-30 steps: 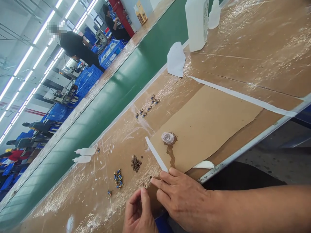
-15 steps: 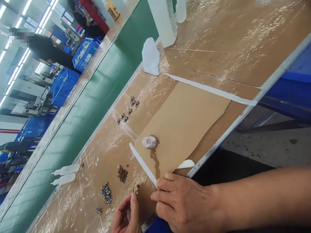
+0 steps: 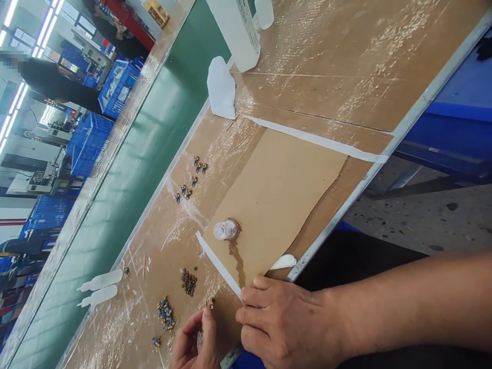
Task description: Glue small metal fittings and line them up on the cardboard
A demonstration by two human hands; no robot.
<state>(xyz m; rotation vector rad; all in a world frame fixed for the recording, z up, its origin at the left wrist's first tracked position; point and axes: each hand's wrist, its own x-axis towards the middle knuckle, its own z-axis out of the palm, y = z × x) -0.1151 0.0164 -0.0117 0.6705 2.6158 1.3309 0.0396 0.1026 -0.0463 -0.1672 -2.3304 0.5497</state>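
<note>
The left hand (image 3: 190, 341) is pinched narrow on a small clear piece (image 3: 200, 341), mostly hidden tbh. Brass-and-blue fittings (image 3: 166, 314) are heaped at its 11 o'clock, dark beads (image 3: 188, 282) at 12, all on the desk (image 3: 111, 333). The right hand (image 3: 277, 323) is kept flat and open, a loose fitting (image 3: 210, 303) at its 9 o'clock, cardboard (image 3: 277, 195) at 12.

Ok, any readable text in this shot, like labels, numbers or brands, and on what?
Jug: print on its side, too blurred to read.
Box: print on its face, too small to read.
Nothing else shows any text.
</note>
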